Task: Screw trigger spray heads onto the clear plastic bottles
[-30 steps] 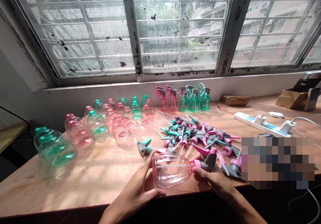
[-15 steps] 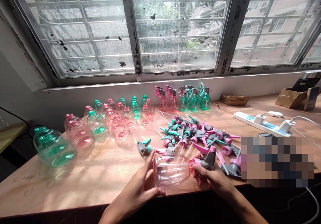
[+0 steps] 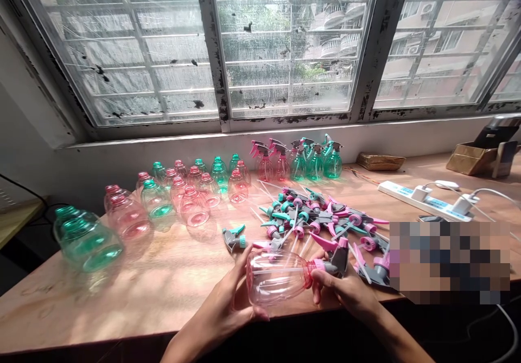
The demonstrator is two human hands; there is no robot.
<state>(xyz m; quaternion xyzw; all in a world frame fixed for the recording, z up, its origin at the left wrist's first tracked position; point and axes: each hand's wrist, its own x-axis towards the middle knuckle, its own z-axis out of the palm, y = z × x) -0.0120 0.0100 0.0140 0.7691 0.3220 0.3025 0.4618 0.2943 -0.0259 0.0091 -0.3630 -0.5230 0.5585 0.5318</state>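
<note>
A clear pink spray bottle (image 3: pixel 277 281) lies sideways in the air above the table's front edge, its base to the left. My left hand (image 3: pixel 240 292) is wrapped round the base end. At the neck, my right hand (image 3: pixel 336 284) pinches the pink collar of the grey-and-pink trigger sprayer (image 3: pixel 337 257), which sits on the bottle mouth. Through the clear wall the sprayer's thin tube shows. Just behind my hands lies a heap of loose trigger sprayers (image 3: pixel 313 216) in pink, teal and grey. One teal-and-grey sprayer (image 3: pixel 234 239) rests apart, near my left fingertips.
Open-necked pink and green bottles (image 3: pixel 195 205) stand at the left and back of the wooden table (image 3: pixel 163 276). Several bottles with sprayers fitted (image 3: pixel 315 165) line the wall. At the right are a power strip (image 3: pixel 423 200), cables and a cardboard box (image 3: pixel 472 157). A blurred patch hides the right front.
The bottle has shifted very slightly left in my hands. My right fingers have changed position a little at the collar; the other things stay where they were.
</note>
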